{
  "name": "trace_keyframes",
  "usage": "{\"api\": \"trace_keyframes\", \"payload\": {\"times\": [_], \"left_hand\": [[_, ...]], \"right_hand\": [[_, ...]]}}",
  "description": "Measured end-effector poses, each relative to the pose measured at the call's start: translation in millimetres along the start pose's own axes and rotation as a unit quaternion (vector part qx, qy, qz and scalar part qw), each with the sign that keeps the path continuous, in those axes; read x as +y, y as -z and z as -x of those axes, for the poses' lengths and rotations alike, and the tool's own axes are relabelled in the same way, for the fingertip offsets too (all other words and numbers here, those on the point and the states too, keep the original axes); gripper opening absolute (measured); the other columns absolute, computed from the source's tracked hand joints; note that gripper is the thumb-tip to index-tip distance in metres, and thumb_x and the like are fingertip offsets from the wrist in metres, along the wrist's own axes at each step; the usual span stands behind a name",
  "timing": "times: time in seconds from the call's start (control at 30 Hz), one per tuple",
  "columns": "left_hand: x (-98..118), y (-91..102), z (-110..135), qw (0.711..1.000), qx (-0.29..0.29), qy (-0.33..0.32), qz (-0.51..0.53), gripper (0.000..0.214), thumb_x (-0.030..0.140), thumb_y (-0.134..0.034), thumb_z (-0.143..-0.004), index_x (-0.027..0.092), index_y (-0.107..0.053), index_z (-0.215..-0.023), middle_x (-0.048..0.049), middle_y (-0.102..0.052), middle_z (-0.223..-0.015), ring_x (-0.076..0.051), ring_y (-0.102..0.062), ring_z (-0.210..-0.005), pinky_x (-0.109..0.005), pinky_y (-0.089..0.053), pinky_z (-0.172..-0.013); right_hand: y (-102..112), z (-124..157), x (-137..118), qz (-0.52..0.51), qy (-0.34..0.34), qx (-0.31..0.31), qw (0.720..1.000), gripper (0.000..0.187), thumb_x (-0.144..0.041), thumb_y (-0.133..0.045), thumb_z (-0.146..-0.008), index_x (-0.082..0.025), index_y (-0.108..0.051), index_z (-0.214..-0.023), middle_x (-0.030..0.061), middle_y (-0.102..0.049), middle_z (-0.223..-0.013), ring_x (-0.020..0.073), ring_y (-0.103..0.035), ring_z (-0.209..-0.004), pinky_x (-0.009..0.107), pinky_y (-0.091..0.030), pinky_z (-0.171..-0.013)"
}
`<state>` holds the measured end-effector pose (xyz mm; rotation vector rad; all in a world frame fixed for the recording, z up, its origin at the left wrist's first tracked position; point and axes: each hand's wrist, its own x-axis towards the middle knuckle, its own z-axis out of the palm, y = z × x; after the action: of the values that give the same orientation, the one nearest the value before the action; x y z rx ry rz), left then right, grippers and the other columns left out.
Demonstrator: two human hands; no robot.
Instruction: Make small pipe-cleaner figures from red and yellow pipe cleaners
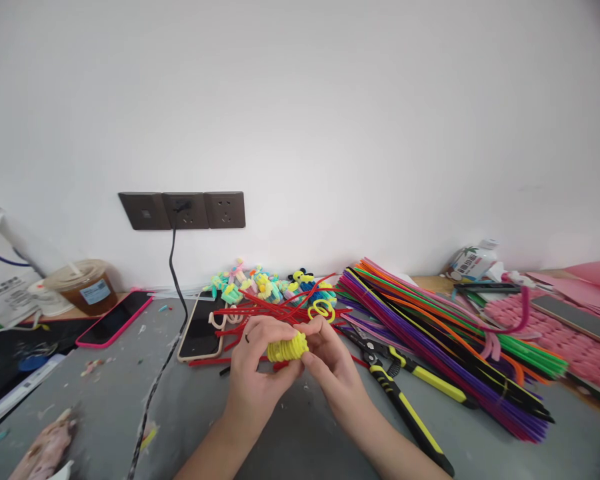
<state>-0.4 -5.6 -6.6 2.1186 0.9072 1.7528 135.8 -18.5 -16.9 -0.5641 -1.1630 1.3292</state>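
Observation:
A ribbed yellow pipe-cleaner coil [286, 348] lies between my two hands, above the grey tabletop. My left hand [260, 357] wraps round its left part, thumb below and fingers on top; a dark ring sits on one finger. At the coil's right end, the fingertips of my right hand [327, 360] pinch it. Just behind my hands are loose red pipe cleaners [260, 308] and a looped yellow pipe cleaner [321, 310]. Pliers [405, 383] with yellow and black handles rest to the right of my right hand.
Bundled coloured pipe cleaners [430, 333] spread over the right side. Small pipe-cleaner figures [265, 285] stand near the wall. On the left are a phone [205, 330], a pink-edged phone [115, 319], a drink cup [87, 290] and a black cable [163, 367]. A bottle [475, 259] leans at the right.

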Motion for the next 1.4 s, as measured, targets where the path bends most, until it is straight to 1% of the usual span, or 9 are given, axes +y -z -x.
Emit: {"api": "trace_keyframes", "payload": {"times": [0.2, 0.4, 0.6, 0.77, 1.0, 1.27, 1.4], "left_hand": [[-0.3, 0.2, -0.2, 1.000, -0.002, 0.000, 0.004, 0.032, 0.000, -0.067, -0.073, 0.023, -0.061, -0.095, -0.0015, -0.068, -0.090, -0.018, -0.061, -0.087, -0.030, -0.052, -0.078], [-0.7, -0.2, -1.5, 1.000, 0.001, -0.008, 0.007, 0.031, 0.002, -0.067, -0.074, 0.023, -0.061, -0.095, -0.0017, -0.068, -0.090, -0.017, -0.061, -0.087, -0.030, -0.052, -0.078], [-1.4, -0.3, -0.9, 1.000, 0.006, -0.021, 0.003, 0.029, 0.002, -0.068, -0.074, 0.022, -0.060, -0.094, -0.0021, -0.068, -0.090, -0.017, -0.062, -0.087, -0.028, -0.052, -0.077], [-2.2, -0.4, -1.1, 0.999, 0.007, -0.036, -0.009, 0.026, 0.004, -0.068, -0.075, 0.021, -0.059, -0.092, -0.0030, -0.068, -0.090, -0.017, -0.062, -0.087, -0.029, -0.052, -0.078], [0.5, 1.1, -3.4, 0.997, 0.007, -0.064, -0.034, 0.023, 0.005, -0.066, -0.075, 0.021, -0.055, -0.087, -0.0028, -0.067, -0.087, -0.017, -0.061, -0.083, -0.030, -0.051, -0.075], [-0.1, 1.0, -3.1, 0.997, 0.004, -0.069, -0.039, 0.024, 0.005, -0.067, -0.075, 0.022, -0.053, -0.086, -0.0028, -0.067, -0.086, -0.017, -0.060, -0.081, -0.032, -0.051, -0.076], [1.0, 0.6, -3.6, 0.997, 0.008, -0.069, -0.046, 0.023, 0.005, -0.067, -0.075, 0.022, -0.053, -0.085, -0.0029, -0.066, -0.086, -0.017, -0.061, -0.080, -0.033, -0.052, -0.077]], "right_hand": [[-0.4, 0.2, 0.7, -0.003, 0.004, -0.004, 1.000, 0.021, -0.039, -0.068, -0.088, -0.025, -0.057, -0.098, 0.0019, -0.056, -0.091, 0.0144, -0.052, -0.078, 0.021, -0.046, -0.061], [0.5, 1.0, 1.5, 0.003, 0.008, -0.005, 1.000, 0.020, -0.039, -0.067, -0.089, -0.026, -0.058, -0.100, 0.0012, -0.057, -0.092, 0.0140, -0.052, -0.080, 0.021, -0.046, -0.065], [1.9, 0.0, 2.9, 0.007, 0.010, -0.005, 1.000, 0.021, -0.040, -0.068, -0.088, -0.025, -0.059, -0.100, 0.0009, -0.057, -0.091, 0.0135, -0.052, -0.079, 0.021, -0.046, -0.066], [3.6, 0.0, 5.8, 0.003, 0.009, 0.004, 1.000, 0.020, -0.040, -0.068, -0.088, -0.026, -0.059, -0.100, 0.0001, -0.055, -0.091, 0.0128, -0.051, -0.079, 0.021, -0.045, -0.067], [2.8, 1.2, 4.6, -0.005, -0.001, -0.002, 1.000, 0.021, -0.040, -0.069, -0.087, -0.026, -0.059, -0.099, 0.0000, -0.055, -0.091, 0.0134, -0.051, -0.079, 0.021, -0.046, -0.066], [4.3, 2.2, 4.9, 0.014, -0.003, 0.002, 1.000, 0.023, -0.042, -0.068, -0.087, -0.025, -0.059, -0.100, 0.0007, -0.054, -0.093, 0.0146, -0.051, -0.081, 0.023, -0.045, -0.069], [5.2, 1.9, 5.4, 0.011, -0.003, -0.004, 1.000, 0.023, -0.042, -0.068, -0.087, -0.025, -0.058, -0.100, 0.0008, -0.056, -0.094, 0.0149, -0.053, -0.083, 0.024, -0.044, -0.073]]}}
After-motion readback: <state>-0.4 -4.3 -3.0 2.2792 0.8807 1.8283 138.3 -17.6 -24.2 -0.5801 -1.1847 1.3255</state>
